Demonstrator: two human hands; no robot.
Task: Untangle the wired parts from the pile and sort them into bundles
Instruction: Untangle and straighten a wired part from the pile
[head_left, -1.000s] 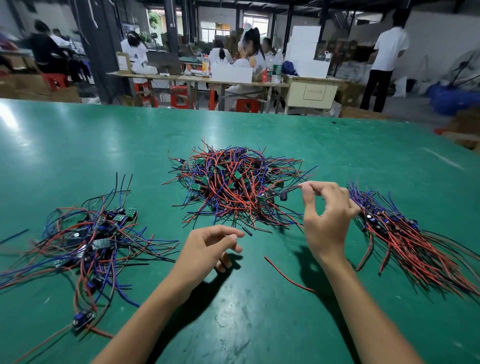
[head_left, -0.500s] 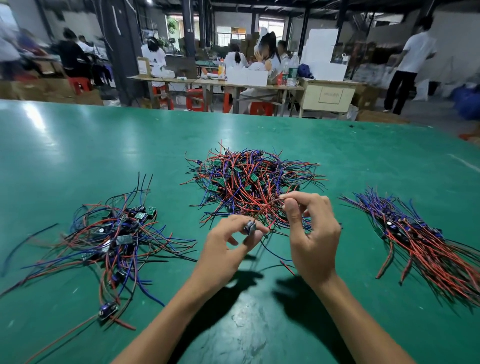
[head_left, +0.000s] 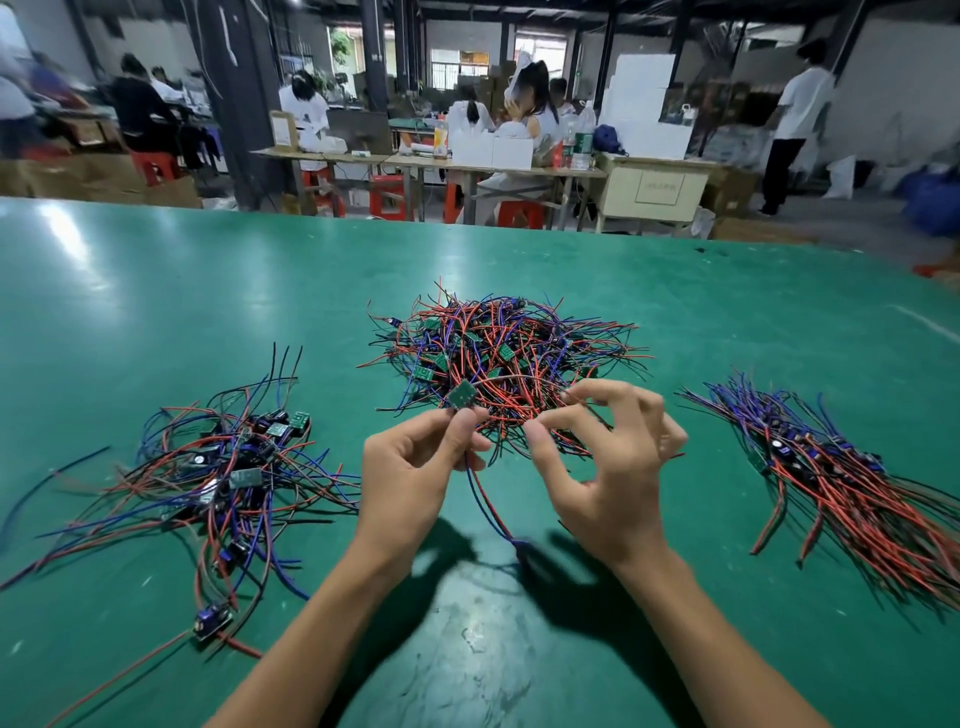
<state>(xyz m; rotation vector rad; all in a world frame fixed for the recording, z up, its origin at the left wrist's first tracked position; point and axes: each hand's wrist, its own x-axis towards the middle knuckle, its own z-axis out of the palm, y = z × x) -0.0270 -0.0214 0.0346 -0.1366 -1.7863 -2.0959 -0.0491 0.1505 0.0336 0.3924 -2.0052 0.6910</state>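
The left hand (head_left: 415, 478) pinches a small green board (head_left: 461, 395) between thumb and forefinger, holding it up at the near edge of the middle pile (head_left: 506, 358); a red and a blue wire (head_left: 488, 506) hang from this hand down to the counter (head_left: 156, 291) between the wrists. The right hand (head_left: 605, 467), just right of the left, has its thumb and forefinger curled together on thin wires at the pile's near side, the other fingers spread and raised; whether those wires belong to the held board I cannot tell. The middle pile is a tangle of red, blue and black wires with green boards, lying just beyond both hands. To the left, well apart, lies a looser heap (head_left: 228, 467) of longer wires and boards. To the right lies a bundle (head_left: 841, 483) with wires running roughly the same way, trailing toward the near right. Beyond the green counter, people sit and stand at far tables, blurred.
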